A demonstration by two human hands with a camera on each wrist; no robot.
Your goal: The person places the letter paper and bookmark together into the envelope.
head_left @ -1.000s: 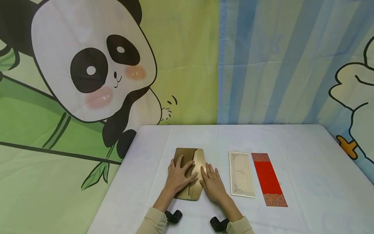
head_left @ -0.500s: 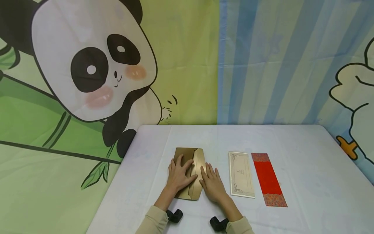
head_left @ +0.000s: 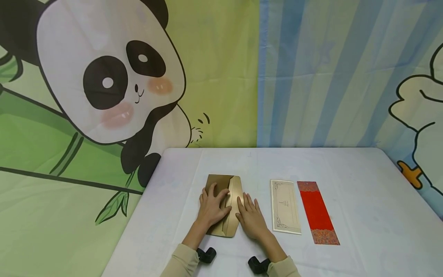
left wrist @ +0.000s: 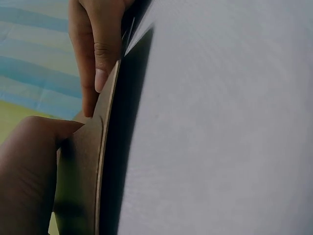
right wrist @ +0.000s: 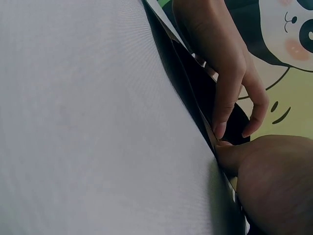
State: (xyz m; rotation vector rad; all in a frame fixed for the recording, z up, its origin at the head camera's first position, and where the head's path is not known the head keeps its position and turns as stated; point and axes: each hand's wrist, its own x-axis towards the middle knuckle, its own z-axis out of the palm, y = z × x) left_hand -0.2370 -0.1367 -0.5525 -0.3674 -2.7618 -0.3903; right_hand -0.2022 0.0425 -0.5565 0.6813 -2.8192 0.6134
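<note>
A gold paper envelope (head_left: 236,188) lies on the white table with its folded flap along the right side. Spread across its left half is my left hand (head_left: 210,209), whose fingertips and thumb press down on the paper. My right hand (head_left: 254,221) lies at the envelope's right edge, fingers extended, with its thumb side touching the flap. In the left wrist view the envelope (left wrist: 87,166) stands slightly off the cloth along its near edge. Neither hand curls round anything. Parts of the envelope are hidden beneath the left hand.
To the right lies a cream card (head_left: 286,207) with an ornate corner border. Beside it is a red strip (head_left: 317,209) with patterned ends. Black wrist-worn pieces (head_left: 207,255) hang by both wrists. A printed panda curtain (head_left: 221,77) hangs behind the white table (head_left: 373,200).
The left thumb has drawn back very slightly to the left on the envelope. Otherwise both hands, the envelope, the card and the red strip keep their places.
</note>
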